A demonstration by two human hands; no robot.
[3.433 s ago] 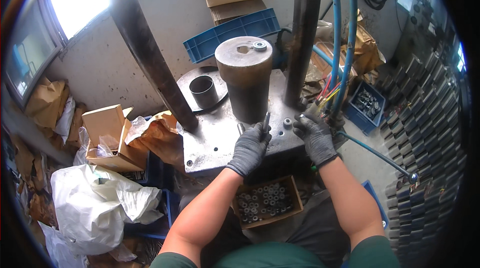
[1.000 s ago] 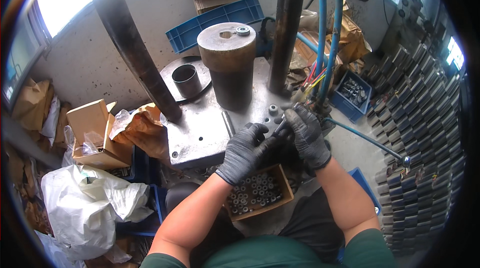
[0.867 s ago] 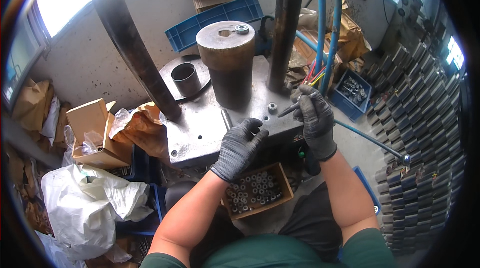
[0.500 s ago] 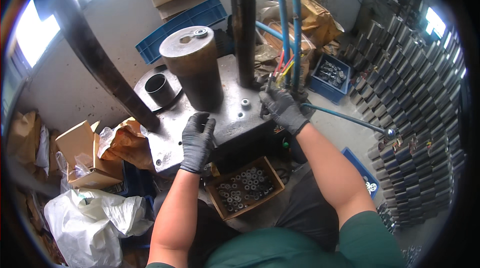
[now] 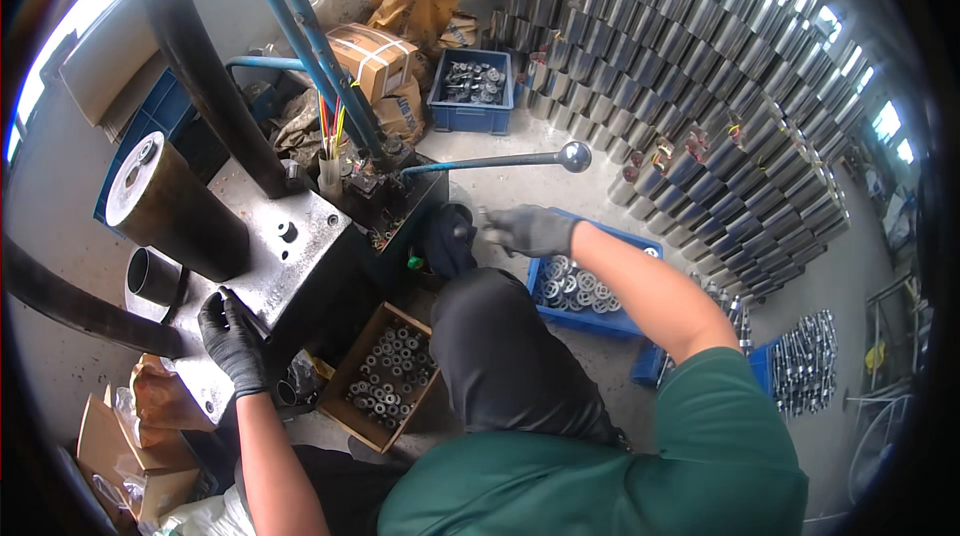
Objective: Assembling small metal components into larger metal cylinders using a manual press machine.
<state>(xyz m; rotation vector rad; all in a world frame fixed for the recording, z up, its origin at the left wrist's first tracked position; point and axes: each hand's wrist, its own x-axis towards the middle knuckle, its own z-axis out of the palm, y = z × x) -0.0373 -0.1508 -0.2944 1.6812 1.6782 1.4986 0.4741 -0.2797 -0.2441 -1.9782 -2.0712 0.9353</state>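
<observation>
My left hand [image 5: 234, 344], in a dark grey glove, is at the front edge of the steel press plate [image 5: 255, 281]. Its fingers are drawn together, and whatever they hold is too small to make out. In a matching glove, my right hand [image 5: 535, 232] hangs above the floor beside my knee, fingers closed towards a small greyish piece at their tips, blurred. A small metal bushing [image 5: 287, 231] stands on the plate. Behind it rises a thick steel cylinder [image 5: 185, 206] with a ring-shaped part [image 5: 148, 151] on its top. A short dark tube [image 5: 153, 278] stands beside the cylinder.
Below the plate sits a wooden box [image 5: 345, 416] of small metal rings. A blue crate [image 5: 630, 324] of silver discs lies under my right forearm, another blue crate [image 5: 470, 118] farther off. A ball-ended lever [image 5: 500, 162] juts right. Stacked metal tubes [image 5: 640, 66] fill the far right.
The view has swung to the right. My right hand has left the area by the lever's base and moved out near the blue disc crate. My left hand stays by the plate's front edge.
</observation>
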